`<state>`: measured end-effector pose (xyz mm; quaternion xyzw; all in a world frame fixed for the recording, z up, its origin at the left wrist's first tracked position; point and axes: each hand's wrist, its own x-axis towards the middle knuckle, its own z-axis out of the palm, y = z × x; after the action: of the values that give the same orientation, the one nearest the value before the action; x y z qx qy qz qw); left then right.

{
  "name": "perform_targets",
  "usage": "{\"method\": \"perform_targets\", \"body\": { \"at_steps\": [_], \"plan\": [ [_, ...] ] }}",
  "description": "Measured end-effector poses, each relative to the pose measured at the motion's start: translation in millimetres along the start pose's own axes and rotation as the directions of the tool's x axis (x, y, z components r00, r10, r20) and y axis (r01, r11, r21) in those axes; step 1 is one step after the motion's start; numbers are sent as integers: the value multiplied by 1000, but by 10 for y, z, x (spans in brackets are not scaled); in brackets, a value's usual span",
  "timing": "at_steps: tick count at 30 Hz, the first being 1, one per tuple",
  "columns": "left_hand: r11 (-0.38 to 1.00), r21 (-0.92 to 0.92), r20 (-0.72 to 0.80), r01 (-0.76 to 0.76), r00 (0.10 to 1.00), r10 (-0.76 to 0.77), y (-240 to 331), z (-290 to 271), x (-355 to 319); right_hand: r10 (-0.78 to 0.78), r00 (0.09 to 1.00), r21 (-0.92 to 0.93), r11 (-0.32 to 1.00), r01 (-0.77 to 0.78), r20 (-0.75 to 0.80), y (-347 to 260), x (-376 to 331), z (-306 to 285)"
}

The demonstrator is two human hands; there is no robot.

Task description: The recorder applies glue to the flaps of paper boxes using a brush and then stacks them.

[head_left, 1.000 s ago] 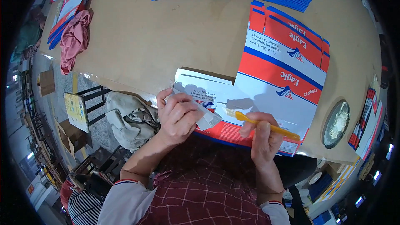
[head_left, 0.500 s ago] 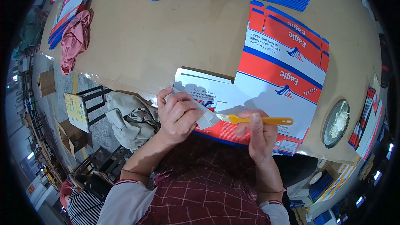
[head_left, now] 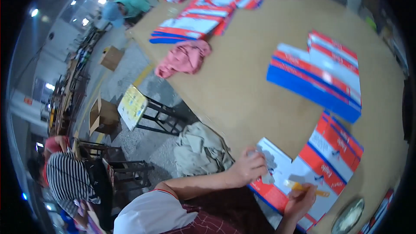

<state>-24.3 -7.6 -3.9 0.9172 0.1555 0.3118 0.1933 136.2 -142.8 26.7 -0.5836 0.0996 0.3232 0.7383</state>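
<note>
A broad brown table (head_left: 242,86) fills the view from 12 to 5 o'clock. On it, at 3 o'clock, lies a stack of flat blue, red and white cartons (head_left: 316,78); more stacks (head_left: 195,24) line its far edge at 12 o'clock, with a pink cloth (head_left: 184,57) just beside them. At 5 o'clock a single flat carton (head_left: 320,164) rests at the near edge. The left hand (head_left: 249,167) presses on the carton's white flap, fingers curled together around a small grey object that cannot be made out. The right hand (head_left: 301,199) is clamped on a yellow tool (head_left: 305,186) lying across the carton. A grey cloth (head_left: 199,149) hangs beside the table at 6 o'clock; a yellow stool (head_left: 134,106) stands at 8 o'clock.
</note>
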Motion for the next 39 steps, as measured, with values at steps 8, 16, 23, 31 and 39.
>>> {"method": "perform_targets", "body": {
  "at_steps": [8, 16, 23, 31, 39],
  "plan": [
    [1000, 23, 137, 1, 991, -4, 442, -355, -147, -158, 979, 15, 987, 157, 127, 88, -2, 108],
    [991, 117, 381, -73, 924, 23, 204, -252, 138, -239, 956, 340, 925, 171, 171, -153, 252, 44],
    [989, 141, 40, 41, 998, -47, -822, -501, 1548, -406, 900, 413, 855, 313, 159, -620, -202, -257],
    [865, 478, 429, 152, 819, -381, -1536, -361, 2069, -443, 876, 265, 883, 388, 193, -448, -434, -618],
    [894, 423, 119, -150, 987, 109, -901, -863, 1737, -380, 887, 391, 882, 262, 264, -541, -533, -617]
  ]
}}
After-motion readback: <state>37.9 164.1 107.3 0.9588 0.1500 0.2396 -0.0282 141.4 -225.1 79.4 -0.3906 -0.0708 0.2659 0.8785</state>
